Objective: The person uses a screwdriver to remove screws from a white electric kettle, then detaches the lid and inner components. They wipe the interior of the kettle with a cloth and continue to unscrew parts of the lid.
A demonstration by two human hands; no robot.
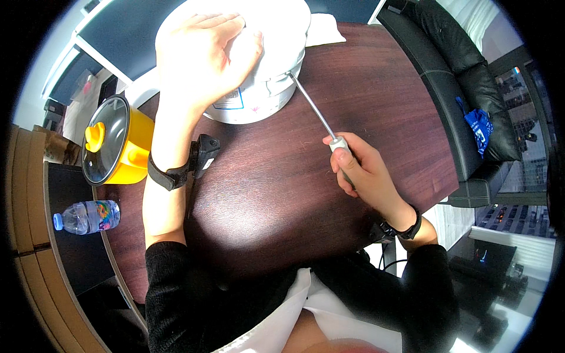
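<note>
Head view, left hand: I am laying my left hand (pixel 203 56) flat, fingers spread and gripping nothing, on top of the white round appliance (pixel 268 76) at the upper centre of the frame.
Head view, right hand: I am clenching my right hand (pixel 359 173), right of centre, around the pale handle of a screwdriver (pixel 321 117).
Head view, screwdriver: its thin metal shaft is running up and to the left from my fist, and its tip is touching the side of the white appliance by a small metal fitting near the lower right of the body.
Head view, white appliance: it is sitting on the dark wooden table (pixel 376 94), at the table's far edge in the top middle of the frame, with a label on its front wall below my left palm.
Head view, wrists: I am wearing a black strap with a small black device (pixel 197 159) on the left wrist and a black band (pixel 406 226) on the right.
Head view, yellow pot: a yellow pot (pixel 118 141) with a glass lid is lying tilted at the left of the frame, just beside my left forearm.
Head view, bottle: a clear plastic water bottle (pixel 88 216) with a blue cap is lying on its side at lower left, off the table.
Head view, sofa: a black sofa (pixel 465 76) is filling the upper right, with a blue bag (pixel 478 128) on it.
Head view, cloth: a white cloth (pixel 323 29) is lying behind the appliance at the top.
</note>
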